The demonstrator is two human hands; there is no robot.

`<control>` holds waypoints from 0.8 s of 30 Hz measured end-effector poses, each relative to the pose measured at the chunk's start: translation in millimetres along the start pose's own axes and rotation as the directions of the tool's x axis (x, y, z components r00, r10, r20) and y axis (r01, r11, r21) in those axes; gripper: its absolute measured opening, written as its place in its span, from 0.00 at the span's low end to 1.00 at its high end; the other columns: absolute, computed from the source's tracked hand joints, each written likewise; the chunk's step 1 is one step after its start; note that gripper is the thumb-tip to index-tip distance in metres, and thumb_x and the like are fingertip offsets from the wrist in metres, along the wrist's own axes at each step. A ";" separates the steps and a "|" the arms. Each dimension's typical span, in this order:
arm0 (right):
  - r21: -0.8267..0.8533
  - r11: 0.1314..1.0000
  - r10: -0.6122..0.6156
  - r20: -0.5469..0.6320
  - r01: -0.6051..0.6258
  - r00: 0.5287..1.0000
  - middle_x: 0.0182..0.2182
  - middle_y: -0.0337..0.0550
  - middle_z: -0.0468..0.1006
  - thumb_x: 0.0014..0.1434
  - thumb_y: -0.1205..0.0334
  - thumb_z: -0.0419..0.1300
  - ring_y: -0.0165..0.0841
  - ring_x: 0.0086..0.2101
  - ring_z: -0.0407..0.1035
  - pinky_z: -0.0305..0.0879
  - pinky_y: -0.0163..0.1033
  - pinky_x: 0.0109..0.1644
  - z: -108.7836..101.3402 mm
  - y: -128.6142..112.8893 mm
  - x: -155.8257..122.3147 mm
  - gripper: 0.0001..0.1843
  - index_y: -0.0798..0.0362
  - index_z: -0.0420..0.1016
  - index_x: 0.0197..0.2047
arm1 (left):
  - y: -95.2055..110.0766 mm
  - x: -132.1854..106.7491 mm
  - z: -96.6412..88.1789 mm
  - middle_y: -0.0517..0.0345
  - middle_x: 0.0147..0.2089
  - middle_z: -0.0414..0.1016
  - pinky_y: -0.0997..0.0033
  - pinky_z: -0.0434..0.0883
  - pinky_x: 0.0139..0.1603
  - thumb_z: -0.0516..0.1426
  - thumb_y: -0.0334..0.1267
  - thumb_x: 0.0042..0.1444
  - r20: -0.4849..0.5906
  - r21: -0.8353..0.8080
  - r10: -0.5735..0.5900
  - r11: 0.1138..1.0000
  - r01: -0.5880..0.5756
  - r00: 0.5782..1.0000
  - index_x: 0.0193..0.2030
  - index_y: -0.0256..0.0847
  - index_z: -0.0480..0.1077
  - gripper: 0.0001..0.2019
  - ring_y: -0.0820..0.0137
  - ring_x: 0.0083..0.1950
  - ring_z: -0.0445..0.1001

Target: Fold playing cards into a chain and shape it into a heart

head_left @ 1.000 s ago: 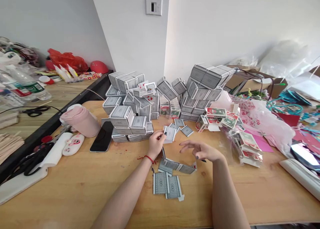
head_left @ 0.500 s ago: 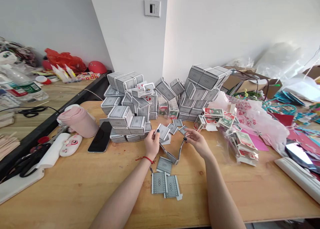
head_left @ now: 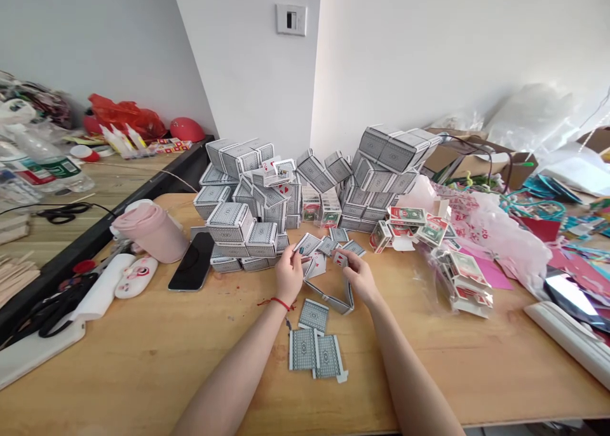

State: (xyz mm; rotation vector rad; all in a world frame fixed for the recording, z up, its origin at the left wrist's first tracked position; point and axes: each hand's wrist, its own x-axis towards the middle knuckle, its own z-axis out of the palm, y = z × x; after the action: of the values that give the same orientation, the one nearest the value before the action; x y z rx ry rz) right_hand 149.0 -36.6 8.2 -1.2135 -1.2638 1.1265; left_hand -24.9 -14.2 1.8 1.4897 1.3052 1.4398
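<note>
The person's left hand and right hand are meeting at the middle of the wooden table, each pinching one end of a bent strip of playing cards with fingers closed narrowly on it. The strip is sagging down to the tabletop between the two wrists. Flat joined cards are lying just at six o'clock from it, card boxes are piling up at eleven o'clock, and a black phone is resting at nine o'clock.

Left hand, right hand, apparently both on card strip
</note>
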 end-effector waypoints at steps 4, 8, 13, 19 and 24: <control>0.056 0.997 -0.056 -0.056 0.059 0.997 0.48 0.45 0.70 0.38 0.71 0.51 0.38 0.48 0.64 0.58 0.45 0.53 8.4 7.8 0.5 0.28 0.51 0.63 0.47 | -2.4 3.1 0.7 0.53 0.40 0.74 0.73 0.69 0.36 0.49 0.31 0.54 0.131 0.032 0.035 0.999 -0.040 0.991 0.48 0.39 0.62 0.14 0.71 0.35 0.75; 0.068 0.997 -0.016 -0.111 0.023 0.994 0.41 0.43 0.73 0.38 0.70 0.52 0.37 0.41 0.67 0.61 0.43 0.47 9.0 10.7 2.4 0.22 0.51 0.66 0.40 | -7.3 5.0 -0.1 0.57 0.33 0.75 0.72 0.68 0.37 0.52 0.32 0.53 0.170 0.075 0.033 0.996 -0.047 0.985 0.46 0.39 0.62 0.13 0.71 0.35 0.74; 0.063 0.996 0.072 -0.180 -0.061 0.981 0.32 0.41 0.76 0.41 0.63 0.54 0.38 0.37 0.67 0.60 0.41 0.43 1.4 8.5 6.3 0.14 0.53 0.73 0.34 | -12.7 6.0 1.7 0.54 0.36 0.76 0.72 0.68 0.37 0.52 0.36 0.52 0.224 0.033 -0.011 0.999 0.004 0.974 0.38 0.39 0.66 0.07 0.70 0.37 0.74; 0.034 0.991 0.137 -0.244 -0.133 0.960 0.32 0.40 0.78 0.42 0.58 0.54 0.38 0.36 0.67 0.60 0.38 0.39 -4.8 9.5 10.7 0.15 0.53 0.77 0.31 | -12.6 4.6 5.9 0.54 0.35 0.76 0.71 0.70 0.36 0.53 0.33 0.50 0.226 -0.039 -0.051 0.997 0.061 0.973 0.36 0.39 0.68 0.07 0.69 0.36 0.75; 0.040 0.986 0.168 -0.225 -0.163 0.960 0.29 0.39 0.78 0.43 0.57 0.54 0.35 0.31 0.66 0.59 0.35 0.34 -4.9 10.3 12.2 0.16 0.54 0.78 0.32 | -11.3 3.1 5.7 0.54 0.37 0.76 0.70 0.70 0.40 0.53 0.33 0.50 0.203 -0.038 -0.030 0.999 0.038 0.979 0.38 0.39 0.68 0.08 0.69 0.39 0.75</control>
State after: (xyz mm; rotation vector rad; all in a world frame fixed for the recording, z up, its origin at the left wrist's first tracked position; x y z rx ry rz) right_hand 154.7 -23.9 -1.1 -1.4103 -0.9881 1.0813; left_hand -22.0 -7.3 -8.9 1.5352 1.1637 1.2498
